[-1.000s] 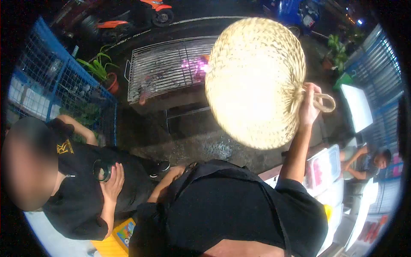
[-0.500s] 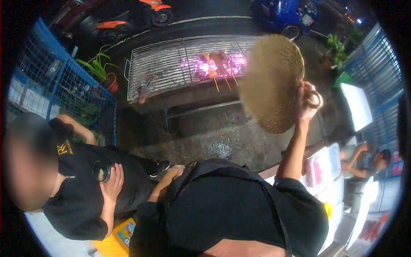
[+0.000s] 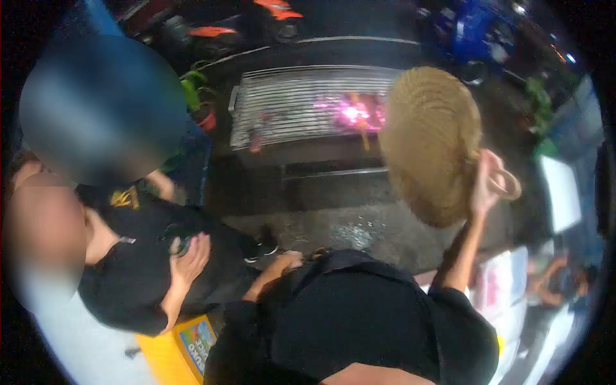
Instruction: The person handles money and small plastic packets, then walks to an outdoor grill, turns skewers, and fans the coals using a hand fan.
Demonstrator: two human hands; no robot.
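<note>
My right hand (image 3: 489, 183) is closed around the handle of a woven fan (image 3: 433, 147), raised at the right end of the grill (image 3: 289, 96). The fan is slightly blurred and hides that end of the grate. Left of it, pink-glowing coals (image 3: 351, 113) burn, and a skewer (image 3: 365, 136) lies across them with its stick toward me. Low by my waist is my left hand (image 3: 292, 258), partly behind my black shirt. Its fingers are too unclear to read.
At left a person in a black shirt (image 3: 154, 256) holds a dark cup (image 3: 181, 245); other people are behind and at far right. A yellow box (image 3: 163, 359) stands lower left. Plastic tubs (image 3: 500, 276) sit at right. Motorbikes (image 3: 279, 13) and a blue vehicle (image 3: 475, 32) are beyond the grill.
The whole view has shifted, so the grill sits further right and lower. Relative to the grill, the fan has swung left and now covers more of the coals and skewers.
</note>
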